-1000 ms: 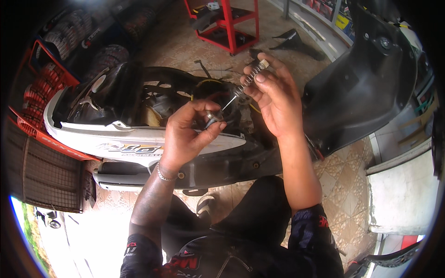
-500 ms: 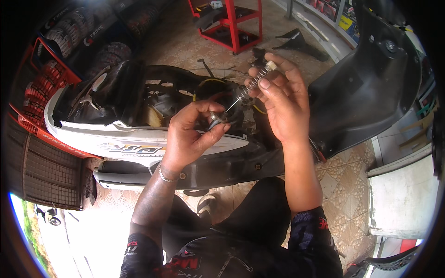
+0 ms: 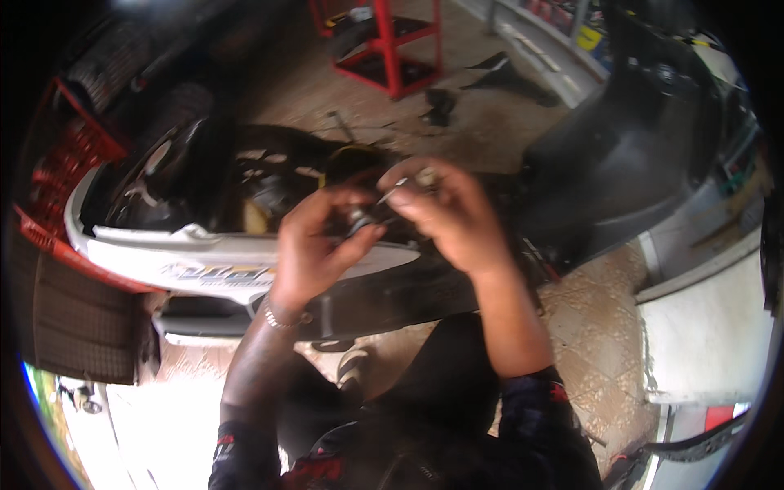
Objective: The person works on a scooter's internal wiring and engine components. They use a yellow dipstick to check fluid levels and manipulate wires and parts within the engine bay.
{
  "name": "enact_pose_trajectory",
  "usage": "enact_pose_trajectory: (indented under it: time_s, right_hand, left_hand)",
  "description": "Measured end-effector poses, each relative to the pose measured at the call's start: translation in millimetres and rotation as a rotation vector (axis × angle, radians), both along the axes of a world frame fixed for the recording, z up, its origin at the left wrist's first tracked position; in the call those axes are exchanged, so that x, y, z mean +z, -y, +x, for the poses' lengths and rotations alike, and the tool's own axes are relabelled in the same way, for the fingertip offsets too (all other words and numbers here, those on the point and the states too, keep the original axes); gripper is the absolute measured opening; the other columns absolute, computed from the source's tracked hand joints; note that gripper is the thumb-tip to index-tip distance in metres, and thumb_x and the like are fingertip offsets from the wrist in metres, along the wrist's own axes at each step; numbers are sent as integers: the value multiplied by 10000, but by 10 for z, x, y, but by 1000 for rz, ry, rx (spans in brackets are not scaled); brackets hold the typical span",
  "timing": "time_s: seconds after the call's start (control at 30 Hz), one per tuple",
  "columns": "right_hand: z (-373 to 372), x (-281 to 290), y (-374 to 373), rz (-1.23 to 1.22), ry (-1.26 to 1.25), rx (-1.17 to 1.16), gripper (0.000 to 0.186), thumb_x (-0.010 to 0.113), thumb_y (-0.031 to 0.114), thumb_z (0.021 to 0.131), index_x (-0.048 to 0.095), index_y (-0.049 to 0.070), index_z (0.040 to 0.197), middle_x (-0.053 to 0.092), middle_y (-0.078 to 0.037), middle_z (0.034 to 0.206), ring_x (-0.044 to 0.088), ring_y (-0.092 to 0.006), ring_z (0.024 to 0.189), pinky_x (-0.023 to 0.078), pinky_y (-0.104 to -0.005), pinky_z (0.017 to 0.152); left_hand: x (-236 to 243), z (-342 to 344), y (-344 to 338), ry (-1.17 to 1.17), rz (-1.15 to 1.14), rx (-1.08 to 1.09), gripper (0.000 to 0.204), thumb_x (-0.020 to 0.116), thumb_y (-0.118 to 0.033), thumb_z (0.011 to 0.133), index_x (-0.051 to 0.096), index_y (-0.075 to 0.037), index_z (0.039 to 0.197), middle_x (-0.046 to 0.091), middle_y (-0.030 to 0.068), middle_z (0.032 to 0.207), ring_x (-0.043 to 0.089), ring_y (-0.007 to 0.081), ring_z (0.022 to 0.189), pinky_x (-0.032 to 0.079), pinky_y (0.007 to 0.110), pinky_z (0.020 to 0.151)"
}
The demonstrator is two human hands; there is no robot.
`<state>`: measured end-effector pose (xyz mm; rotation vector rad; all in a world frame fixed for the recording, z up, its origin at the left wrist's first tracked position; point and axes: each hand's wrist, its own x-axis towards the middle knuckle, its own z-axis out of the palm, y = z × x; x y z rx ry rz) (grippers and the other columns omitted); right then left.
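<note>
Pinched between the thumb and fingers of my left hand [image 3: 314, 241] is a small metal-and-dark round part [image 3: 359, 217]. Close by on its right, my right hand [image 3: 453, 220] is closed on a coil spring, whose turns are now mostly hidden by fingers and blur. A pale end piece [image 3: 427, 175] shows among those fingers, and a thin light rod [image 3: 394, 192] sticks out toward the left hand. Both hands are over the white and black scooter body [image 3: 212, 253], just above its side panel. Fine detail of the small parts is smeared.
A red shelf cart [image 3: 392, 57] stands on the tiled floor beyond the scooter. To the right rises a large black panel [image 3: 621, 155]. Red racks [image 3: 73, 147] stand at the left, and a white cabinet-like box [image 3: 706, 318] at the right.
My right hand has come down and left, closer to my left hand, bringing the spring and pale end piece. The spring has become mostly hidden. The whole view has shifted slightly.
</note>
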<state>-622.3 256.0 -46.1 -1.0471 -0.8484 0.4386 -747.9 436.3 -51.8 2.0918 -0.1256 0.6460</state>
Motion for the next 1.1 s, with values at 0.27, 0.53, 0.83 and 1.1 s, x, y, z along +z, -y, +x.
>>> enact_pose_trajectory:
  time_s: [0.27, 0.53, 0.83, 1.1]
  right_hand:
    - [-21, 61, -19, -8, 102, -141, 113, 705, 151, 1001, 665, 47, 990, 606, 60, 779, 503, 4, 723, 399, -205, 613]
    - [111, 66, -26, 93, 60, -235, 265, 723, 245, 991, 617, 39, 861, 530, 53, 700, 438, -24, 672, 376, -243, 587]
    - [45, 154, 58, 122, -53, -216, 226, 729, 240, 987, 642, 63, 877, 574, 71, 764, 478, -13, 714, 397, -227, 617]
    - [233, 225, 195, 415, -396, 0, 434, 458, 290, 1042, 618, -26, 1293, 469, 28, 844, 489, -98, 745, 434, -278, 692]
  left_hand:
    - [33, 76, 70, 127, -105, -48, 350, 760, 70, 861, 620, 15, 1177, 648, 55, 1144, 604, 104, 995, 487, 255, 884]
    - [35, 38, 102, 86, -169, -56, 329, 755, 66, 869, 622, 9, 1164, 638, 18, 1031, 593, 74, 920, 475, 231, 838]
    - [68, 44, 132, 131, -152, -67, 341, 763, 54, 868, 627, 4, 1177, 648, 12, 1032, 577, 63, 902, 467, 227, 811]
    - [28, -5, 38, 13, -88, -34, 314, 748, 57, 893, 618, -8, 1172, 642, 9, 1112, 551, 50, 944, 452, 218, 835]
